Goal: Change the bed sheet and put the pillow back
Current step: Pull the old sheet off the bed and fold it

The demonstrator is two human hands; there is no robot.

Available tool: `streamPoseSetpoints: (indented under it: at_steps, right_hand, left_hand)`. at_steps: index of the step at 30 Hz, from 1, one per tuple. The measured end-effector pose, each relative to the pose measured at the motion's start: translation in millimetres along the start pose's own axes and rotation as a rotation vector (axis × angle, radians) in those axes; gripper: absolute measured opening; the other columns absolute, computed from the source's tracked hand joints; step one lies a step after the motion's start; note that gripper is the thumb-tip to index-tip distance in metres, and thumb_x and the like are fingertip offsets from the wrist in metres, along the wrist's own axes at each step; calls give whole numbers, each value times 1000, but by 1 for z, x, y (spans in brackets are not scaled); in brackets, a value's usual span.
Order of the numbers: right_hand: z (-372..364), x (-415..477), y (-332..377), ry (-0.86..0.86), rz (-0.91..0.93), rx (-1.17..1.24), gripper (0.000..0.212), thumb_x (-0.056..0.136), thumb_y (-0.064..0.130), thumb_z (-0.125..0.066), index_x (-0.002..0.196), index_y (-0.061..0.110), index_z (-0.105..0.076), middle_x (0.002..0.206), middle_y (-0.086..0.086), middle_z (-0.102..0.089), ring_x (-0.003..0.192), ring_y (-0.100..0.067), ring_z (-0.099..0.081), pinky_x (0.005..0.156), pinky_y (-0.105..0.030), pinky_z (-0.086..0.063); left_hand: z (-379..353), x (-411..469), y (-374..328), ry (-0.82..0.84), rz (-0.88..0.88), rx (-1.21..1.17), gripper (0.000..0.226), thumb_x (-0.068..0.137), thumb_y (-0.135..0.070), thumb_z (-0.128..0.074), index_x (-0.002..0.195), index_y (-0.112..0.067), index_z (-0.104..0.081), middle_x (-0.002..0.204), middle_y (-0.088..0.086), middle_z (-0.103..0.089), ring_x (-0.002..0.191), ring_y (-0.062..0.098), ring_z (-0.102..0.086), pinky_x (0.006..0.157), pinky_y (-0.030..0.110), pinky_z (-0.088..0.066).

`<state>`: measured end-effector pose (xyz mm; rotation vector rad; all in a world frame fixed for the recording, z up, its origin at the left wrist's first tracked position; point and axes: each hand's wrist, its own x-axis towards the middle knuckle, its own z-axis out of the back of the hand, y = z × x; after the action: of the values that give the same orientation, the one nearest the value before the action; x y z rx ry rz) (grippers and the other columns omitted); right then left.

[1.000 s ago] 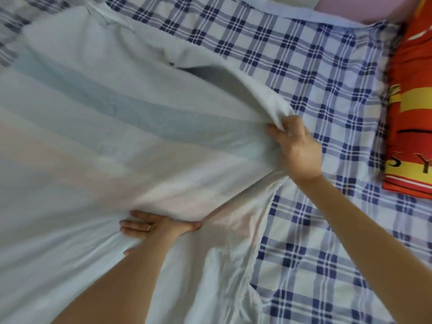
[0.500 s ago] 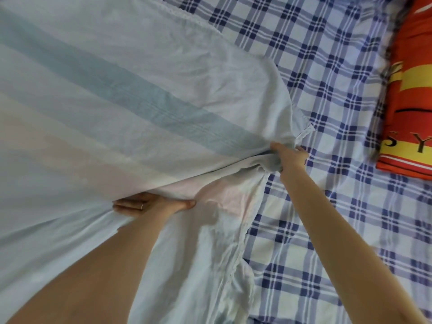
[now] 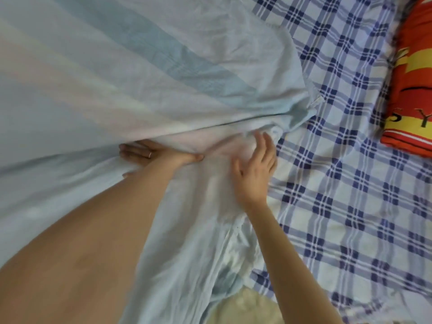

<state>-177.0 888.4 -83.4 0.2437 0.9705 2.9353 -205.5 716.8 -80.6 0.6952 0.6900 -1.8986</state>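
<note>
Pale striped sheet [image 3: 117, 78] fills most of the view. It's draped over the left half of the bed and doubled over itself, with its corner bunched near mid-frame. Checked sheet [image 3: 339, 183] lies flat underneath and is bare on the right half. Orange pillow [image 3: 411, 78] sits at the far right edge on the checked sheet, well apart from both hands.

Left hand [image 3: 149, 155]: flat, fingers straight, pressing the lower layer of the pale sheet, fingertips under the upper fold. Right hand [image 3: 254, 169]: open, fingers spread, resting on the pale sheet just beside the bunched corner, gripping nothing.

Step, my read: working the pale sheet on top of the checked one, either folding or spreading. Can't tell which, nor which sheet is the fresh one. Pillow isn't back in place yet, so the task is well short of done.

Next move needs the right hand to take the corner while the left pins the layer. The cloth is limp, so pull evenly or the fold skews.

Count: 2 sheets, 1 pillow, 2 hands, 1 ring [image 3: 150, 154] on the left hand.
</note>
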Motion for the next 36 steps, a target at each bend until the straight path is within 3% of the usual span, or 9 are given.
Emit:
streamPoseSetpoints:
  at_steps: [4, 7, 10, 13, 20, 23, 28, 33, 36]
  right_hand:
    - [35, -79, -37, 169, -351, 159, 52, 96, 36, -51, 139, 11, -34, 136, -8, -40, 125, -28, -42, 105, -40, -38]
    - [53, -50, -45, 257, -716, 353, 30, 100, 19, -45, 128, 8, -51, 107, -6, -61, 95, -24, -61, 86, -38, -53]
    - [52, -24, -26, 483, -842, 666, 17, 93, 12, -60, 106, 2, -64, 89, -5, -68, 78, -20, -66, 63, -25, -55]
    - [49, -12, -3, 634, -891, 745, 28, 87, 20, -69, 110, 4, -64, 103, -9, -71, 93, -22, -68, 79, -33, -57]
    - [105, 61, 3, 149, -832, 742, 97, 55, 53, -85, 132, 6, -48, 112, -10, -65, 90, -26, -67, 79, -42, -58]
    - [119, 72, -22, 26, -826, 559, 62, 88, 40, -65, 139, 13, -43, 117, -6, -61, 86, -19, -61, 74, -31, -52]
    - [101, 41, -38, -117, -903, 232, 44, 97, 23, -48, 140, 20, -38, 139, -9, -41, 109, -24, -51, 82, -27, -41]
    - [69, -106, -23, 100, 65, -116, 40, 82, 3, -54, 121, 3, -48, 120, -15, -46, 107, -27, -48, 91, -34, -41]
    - [63, -202, -20, 401, 78, -130, 39, 83, 3, -53, 122, 7, -52, 121, -8, -53, 112, -24, -50, 99, -41, -41]
  left_hand:
    - [-22, -28, 58, -205, -470, -7, 111, 71, -69, -59, 151, -11, -9, 159, 12, -1, 146, 24, 0, 112, 63, 1]
    - [-67, -91, 150, -341, -874, 109, 96, 56, -70, -55, 134, -15, -43, 143, 19, -34, 128, 31, -31, 105, 55, -13]
    - [-101, -135, 213, -243, -942, 380, 113, 39, -62, -75, 138, -19, -39, 142, 19, -37, 128, 36, -34, 101, 57, -22]
    - [-101, -141, 221, -231, -830, 375, 108, 35, -42, -85, 132, -20, -43, 139, 20, -41, 125, 38, -39, 93, 51, -30]
    - [-71, -142, 210, -53, -629, 272, 23, 73, -11, -64, 96, -6, -61, 93, 14, -60, 93, 36, -56, 68, 38, -44]
    - [-73, -146, 219, -57, -673, 250, 18, 79, -11, -61, 96, -7, -57, 93, 10, -59, 89, 31, -57, 63, 33, -43]
    - [-92, -163, 231, -192, -860, 364, 52, 27, 7, -83, 68, -10, -55, 57, 7, -52, 45, 27, -52, 37, 23, -35]
    - [-102, -178, 251, -283, -760, 383, 37, 53, -3, -74, 86, -11, -61, 78, 10, -56, 63, 29, -56, 51, 34, -45]
    - [-101, -189, 277, -252, -681, 447, 44, 57, -13, -78, 96, -12, -57, 86, 9, -53, 71, 27, -54, 57, 35, -45]
